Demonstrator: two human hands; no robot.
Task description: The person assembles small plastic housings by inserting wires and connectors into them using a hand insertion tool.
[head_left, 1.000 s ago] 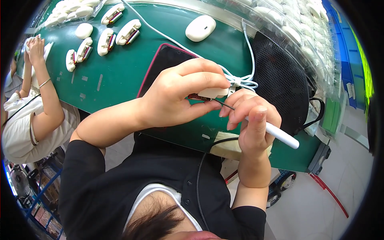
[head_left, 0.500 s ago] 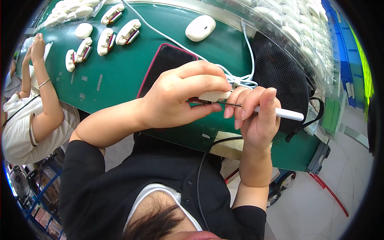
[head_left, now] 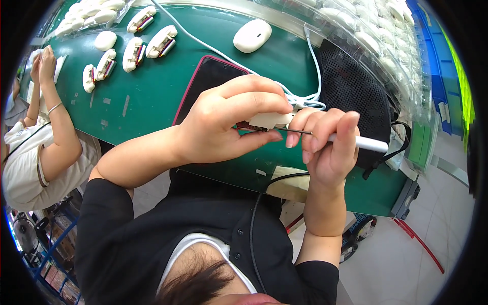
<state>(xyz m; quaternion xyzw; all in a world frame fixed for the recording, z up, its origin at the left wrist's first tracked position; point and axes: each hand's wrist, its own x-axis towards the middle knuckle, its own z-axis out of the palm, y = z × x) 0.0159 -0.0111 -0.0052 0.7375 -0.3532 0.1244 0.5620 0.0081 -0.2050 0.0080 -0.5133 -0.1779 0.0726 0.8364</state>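
One worktable (head_left: pixel 147 96), green. One mesh bag (head_left: pixel 351 86), black, at right. One left hand (head_left: pixel 229 114), thumb and fingers pinched on a white-shelled unit (head_left: pixel 269 120), over the table, in front of the body. One right hand (head_left: pixel 328 147), fingers curled around a screwdriver (head_left: pixel 372 144), white-handled, shaft pointing at that unit; tip contact unclear. One phone (head_left: pixel 216 71), red-edged, partly behind left hand. One smooth white case (head_left: pixel 252 36), beyond phone. Five opened units (head_left: pixel 133 54), at upper left. One round white piece (head_left: pixel 105 40), beside them.
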